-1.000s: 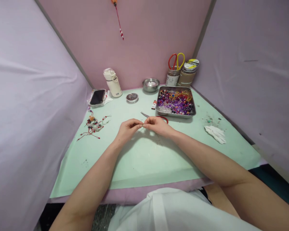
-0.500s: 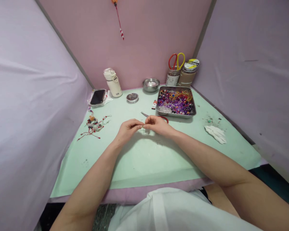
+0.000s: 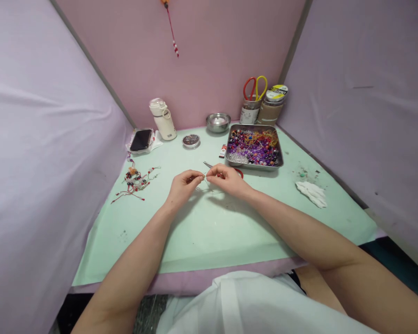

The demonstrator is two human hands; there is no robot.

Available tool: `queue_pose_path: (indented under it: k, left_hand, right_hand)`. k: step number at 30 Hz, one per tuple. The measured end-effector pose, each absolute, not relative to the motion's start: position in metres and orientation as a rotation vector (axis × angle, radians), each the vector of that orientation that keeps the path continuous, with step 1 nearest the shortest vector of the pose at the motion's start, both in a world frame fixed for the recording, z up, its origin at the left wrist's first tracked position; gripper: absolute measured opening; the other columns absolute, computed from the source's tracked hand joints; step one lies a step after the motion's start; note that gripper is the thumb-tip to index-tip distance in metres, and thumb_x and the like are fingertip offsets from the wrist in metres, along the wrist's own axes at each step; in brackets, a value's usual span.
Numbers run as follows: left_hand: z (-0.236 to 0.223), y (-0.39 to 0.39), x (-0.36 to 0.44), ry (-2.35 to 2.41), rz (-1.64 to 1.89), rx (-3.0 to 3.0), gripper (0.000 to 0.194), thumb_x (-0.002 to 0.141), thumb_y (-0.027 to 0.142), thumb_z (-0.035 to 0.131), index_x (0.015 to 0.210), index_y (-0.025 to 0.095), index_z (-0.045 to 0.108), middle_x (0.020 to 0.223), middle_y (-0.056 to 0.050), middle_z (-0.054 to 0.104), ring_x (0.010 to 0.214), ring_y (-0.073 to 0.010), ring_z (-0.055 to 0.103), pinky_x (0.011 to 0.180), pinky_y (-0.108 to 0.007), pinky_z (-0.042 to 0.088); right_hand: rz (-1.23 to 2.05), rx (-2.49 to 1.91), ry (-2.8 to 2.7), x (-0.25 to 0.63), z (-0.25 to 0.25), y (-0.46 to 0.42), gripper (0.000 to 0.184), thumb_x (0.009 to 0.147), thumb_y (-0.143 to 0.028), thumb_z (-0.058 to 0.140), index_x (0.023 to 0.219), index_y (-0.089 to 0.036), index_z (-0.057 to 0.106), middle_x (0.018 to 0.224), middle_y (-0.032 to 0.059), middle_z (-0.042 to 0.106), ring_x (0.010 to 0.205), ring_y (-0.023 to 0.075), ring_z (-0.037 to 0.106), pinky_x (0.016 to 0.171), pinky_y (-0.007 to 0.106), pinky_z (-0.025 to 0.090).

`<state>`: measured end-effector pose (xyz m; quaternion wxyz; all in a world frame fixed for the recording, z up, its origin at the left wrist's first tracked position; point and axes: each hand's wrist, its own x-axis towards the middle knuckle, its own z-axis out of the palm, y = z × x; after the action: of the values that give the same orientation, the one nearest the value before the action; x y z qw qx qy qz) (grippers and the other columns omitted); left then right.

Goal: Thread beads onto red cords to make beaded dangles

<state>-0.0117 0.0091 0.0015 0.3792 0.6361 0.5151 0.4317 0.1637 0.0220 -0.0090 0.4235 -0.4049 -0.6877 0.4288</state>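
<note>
Over the middle of the green-covered table, my left hand (image 3: 185, 186) and my right hand (image 3: 227, 180) meet almost fingertip to fingertip. Each is closed in a pinch on a thin, light cord (image 3: 206, 182), whose loose part hangs below the fingers. Its finer detail is too small to make out. Just behind my right hand lie scissors with red handles (image 3: 239, 173), partly hidden by that hand, their blades pointing left. A metal tray of beads (image 3: 256, 168) in purple, red, black and clear, with tangled golden cord, stands beyond my right hand.
Beaded red-corded strands (image 3: 135, 181) lie at the left. Along the back are a phone (image 3: 141, 140), a cream bottle (image 3: 164, 121), a round bead dish (image 3: 191, 141), a steel bowl (image 3: 218, 123), a lighter (image 3: 223, 151) and jars (image 3: 250, 114). A white glove (image 3: 312, 194) lies at right.
My fingertips have shifted slightly up and drawn a little apart. The thin cord now shows between and below them. Other things on the table stay where they were.
</note>
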Motion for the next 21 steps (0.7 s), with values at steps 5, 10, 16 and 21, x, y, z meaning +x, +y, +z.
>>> queue_pose_path:
  k: [5,10,16,21]
  left_hand:
    - [0.000,0.009,-0.013,1.316,1.051,1.597,0.019,0.071,0.034,0.065,0.079,0.016,0.069,0.079,-0.004,0.069,0.071,-0.0141,0.058,0.068,-0.027,0.044]
    - [-0.002,0.009,-0.015,1.256,0.952,1.626,0.017,0.074,0.034,0.064,0.080,0.019,0.069,0.083,-0.004,0.068,0.073,-0.0141,0.057,0.070,-0.028,0.044]
    - [0.002,0.006,-0.015,1.048,1.034,1.710,0.013,0.074,0.033,0.067,0.076,0.021,0.071,0.105,-0.007,0.061,0.095,-0.0177,0.057,0.074,-0.029,0.046]
    - [0.005,0.003,-0.014,0.963,1.063,1.660,0.013,0.073,0.032,0.069,0.076,0.020,0.072,0.103,-0.009,0.066,0.094,-0.0193,0.059,0.078,-0.032,0.047]
  right_hand:
    - [0.999,-0.985,-1.766,0.164,-0.012,0.022,0.013,0.078,-0.029,0.056,0.075,-0.018,0.061,0.080,0.0031,0.061,0.077,0.0158,0.055,0.070,0.031,0.041]
    - [0.975,-0.976,-1.719,0.165,-0.010,0.022,0.014,0.082,-0.030,0.051,0.078,-0.018,0.057,0.078,0.0013,0.059,0.073,0.0141,0.053,0.066,0.028,0.041]
    - [1.037,-0.933,-1.734,0.164,-0.019,0.024,0.012,0.084,-0.029,0.050,0.081,-0.019,0.054,0.072,-0.0018,0.054,0.066,0.0122,0.049,0.062,0.027,0.038]
    - [1.059,-0.949,-1.737,0.162,-0.024,0.027,0.016,0.085,-0.033,0.051,0.082,-0.018,0.056,0.075,-0.0003,0.057,0.068,0.0128,0.051,0.063,0.027,0.038]
